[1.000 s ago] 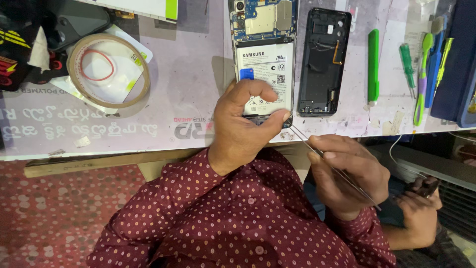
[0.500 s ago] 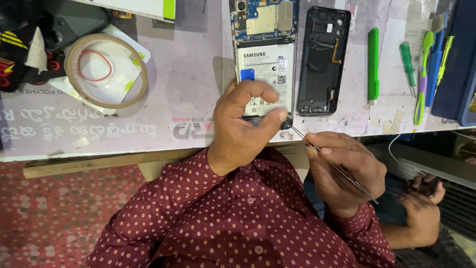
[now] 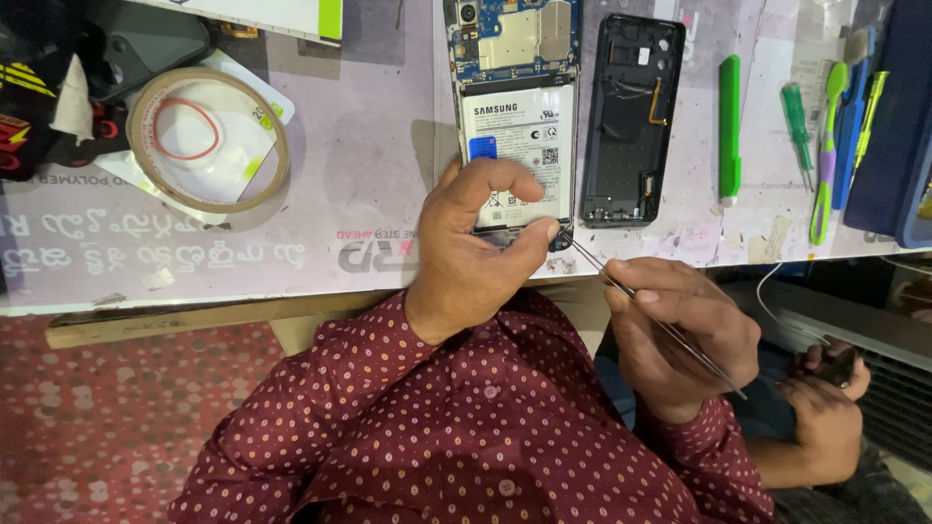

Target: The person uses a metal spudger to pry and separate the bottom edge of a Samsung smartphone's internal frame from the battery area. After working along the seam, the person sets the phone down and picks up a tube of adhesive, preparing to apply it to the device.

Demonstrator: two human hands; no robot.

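Left hand point(image 3: 476, 247) clamped on lower end of opened phone point(image 3: 517, 126) on tabletop point(image 3: 369, 175); right hand point(image 3: 680, 335) pinching tweezers point(image 3: 646, 311), tip touching phone's bottom corner

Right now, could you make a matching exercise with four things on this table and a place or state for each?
Things:
1. opened blue-framed phone
2. black plastic back cover
3. round roll of clear tape
4. thin metal tweezers

Places or states:
A. held in the right hand
B. far to the left of the phone
C. pressed by the left hand
D. just to the left of the green pen-shaped tool

Pairs: 1-C, 2-D, 3-B, 4-A
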